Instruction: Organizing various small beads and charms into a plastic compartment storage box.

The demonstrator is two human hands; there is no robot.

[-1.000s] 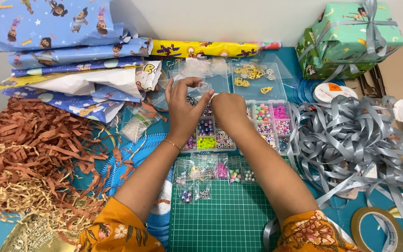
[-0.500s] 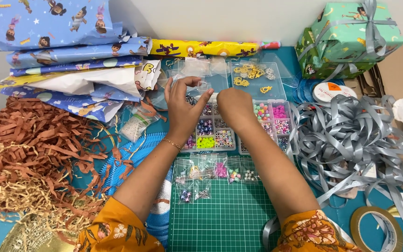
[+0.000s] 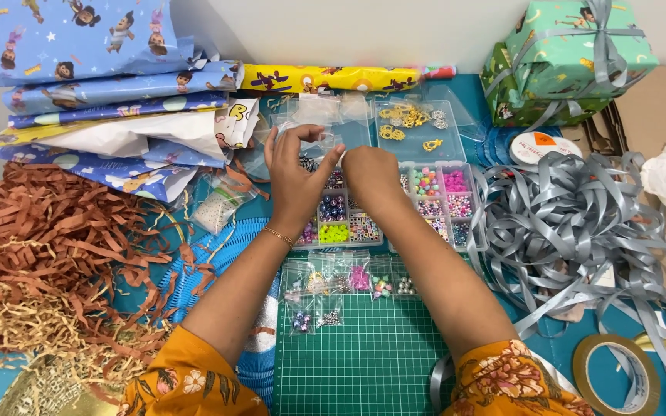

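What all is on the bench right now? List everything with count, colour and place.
bead organiser box: one, clear, multicolour beads, centre
charm tray: one, clear, gold charms, behind
small bead bags: several, clear, on mat edge
cutting mat: one, green, front
grey ribbon: one tangle, right
tape roll: one, tan, front right
wrapped gifts: two, green, back right
wrapping paper: stack, mostly blue, back left
shredded paper: pile, brown, left
left hand: over box
right hand: beside it

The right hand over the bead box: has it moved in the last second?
Yes. The right hand has slid left along the bead organizer box, closing on the left hand, so more of the pink bead compartments shows.
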